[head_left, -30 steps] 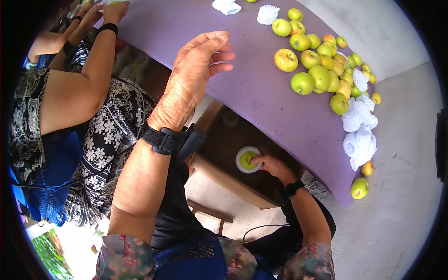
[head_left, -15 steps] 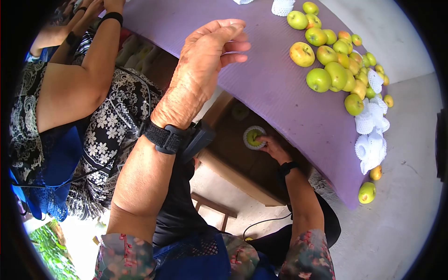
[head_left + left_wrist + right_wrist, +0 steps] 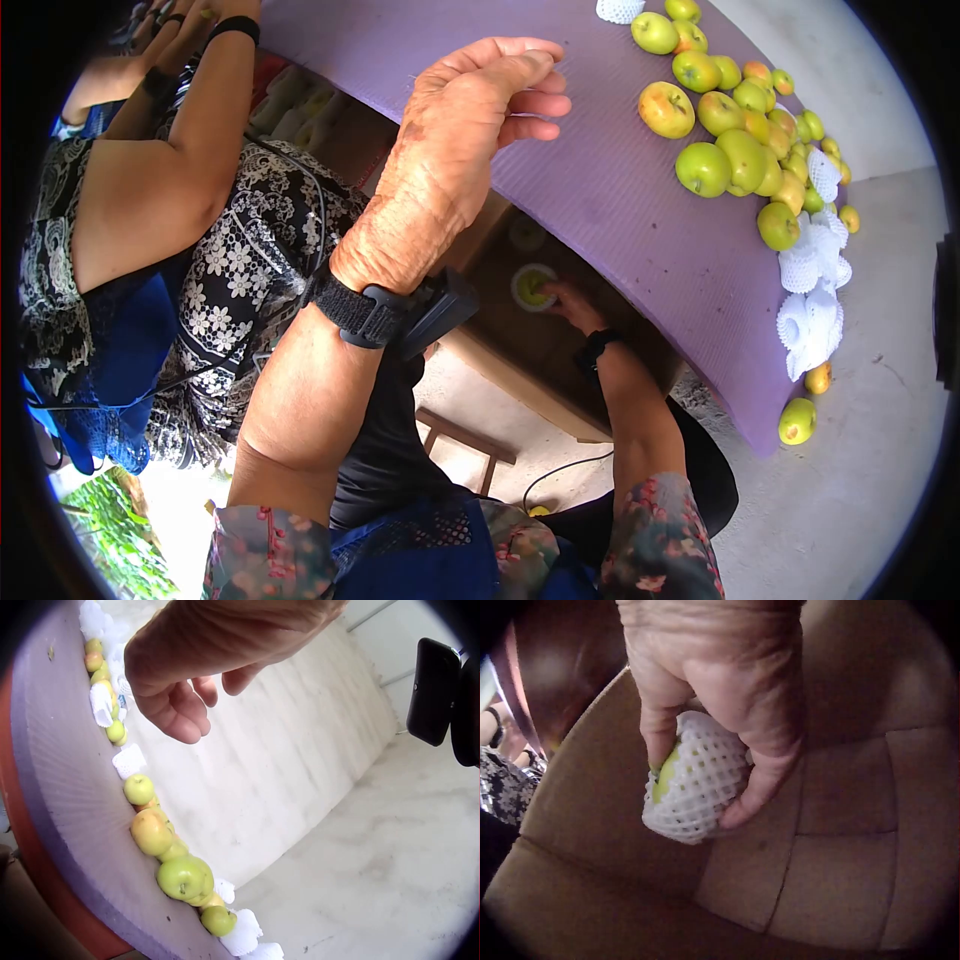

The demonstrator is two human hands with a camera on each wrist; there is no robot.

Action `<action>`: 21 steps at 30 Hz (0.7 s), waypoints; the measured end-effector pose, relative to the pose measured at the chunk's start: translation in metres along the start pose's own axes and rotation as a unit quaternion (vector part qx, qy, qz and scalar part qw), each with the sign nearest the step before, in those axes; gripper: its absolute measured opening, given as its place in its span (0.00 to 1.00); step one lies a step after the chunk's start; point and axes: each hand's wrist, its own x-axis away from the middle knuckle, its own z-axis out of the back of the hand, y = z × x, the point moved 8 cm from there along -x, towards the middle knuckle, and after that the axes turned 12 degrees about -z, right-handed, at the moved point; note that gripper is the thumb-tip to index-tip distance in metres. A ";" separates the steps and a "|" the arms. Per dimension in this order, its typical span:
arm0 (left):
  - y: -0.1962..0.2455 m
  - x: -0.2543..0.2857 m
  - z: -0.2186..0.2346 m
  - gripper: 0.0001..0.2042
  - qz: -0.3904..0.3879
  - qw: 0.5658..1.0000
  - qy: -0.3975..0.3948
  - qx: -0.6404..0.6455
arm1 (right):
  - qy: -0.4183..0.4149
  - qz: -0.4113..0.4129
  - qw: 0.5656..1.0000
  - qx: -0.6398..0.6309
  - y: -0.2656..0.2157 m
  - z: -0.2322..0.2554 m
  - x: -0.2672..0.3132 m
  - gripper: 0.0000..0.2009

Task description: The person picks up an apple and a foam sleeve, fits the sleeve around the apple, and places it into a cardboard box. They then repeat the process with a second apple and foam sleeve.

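Observation:
My right hand [image 3: 575, 305] is down inside a cardboard box [image 3: 525, 388], gripping a green apple [image 3: 536, 284] wrapped in a white foam net. The right wrist view shows thumb and fingers pinching the foam net [image 3: 705, 780] from both sides, close over the creased box bottom [image 3: 847, 810]. Green skin shows at the net's open end. Raised over the purple table [image 3: 590, 200], my left hand [image 3: 475, 115] holds nothing, its fingers loosely bent. In the left wrist view it hangs beyond a row of apples [image 3: 184, 877].
Bare apples [image 3: 740, 160] are heaped along the table's far right side, beside white foam nets [image 3: 810, 325] near the wall. Farther inside the box is a pale round thing [image 3: 527, 233]. At left sits another person in a floral-patterned garment [image 3: 235, 265], arms over the table.
My right hand has carried the netted apple farther into the box, away from its near rim. The left hand stays raised; the head view has shifted.

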 end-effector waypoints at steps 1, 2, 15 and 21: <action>0.001 0.000 0.000 0.15 0.001 1.000 0.001 0.000 | 0.001 0.002 1.000 0.005 0.002 0.000 -0.004 0.19; 0.001 0.001 -0.001 0.15 0.002 1.000 0.002 0.001 | 0.002 0.004 1.000 0.009 0.004 -0.001 -0.008 0.18; 0.002 0.009 -0.008 0.15 0.007 1.000 -0.006 -0.008 | -0.011 0.135 0.989 0.067 0.008 -0.020 -0.052 0.26; -0.003 0.012 -0.014 0.15 0.020 0.999 -0.026 -0.014 | 0.037 -0.005 0.995 -0.097 0.039 -0.016 -0.082 0.26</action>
